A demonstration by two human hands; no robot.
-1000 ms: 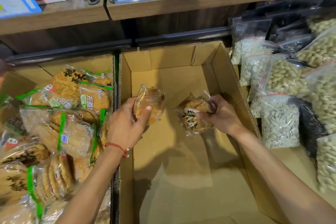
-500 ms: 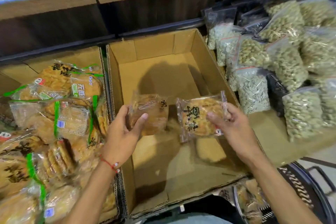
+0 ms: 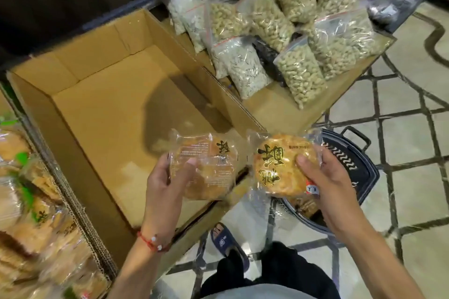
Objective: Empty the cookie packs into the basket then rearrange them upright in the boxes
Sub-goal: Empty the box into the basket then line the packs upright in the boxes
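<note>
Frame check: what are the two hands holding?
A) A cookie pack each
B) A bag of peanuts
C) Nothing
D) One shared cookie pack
A: the left hand grips the left pack and the right hand grips the right pack, side by side.

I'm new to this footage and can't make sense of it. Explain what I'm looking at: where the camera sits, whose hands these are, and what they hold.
No machine here: the camera is worn on a person's head and looks down at their own arms. The left hand grips the left cookie pack; the right hand grips the right cookie pack, its print facing up. Beyond them stands an open cardboard box; under the right hand a dark basket sits on the tiled floor. The other cookie packs lie at the left, clear bags of nuts at the back right.
</note>
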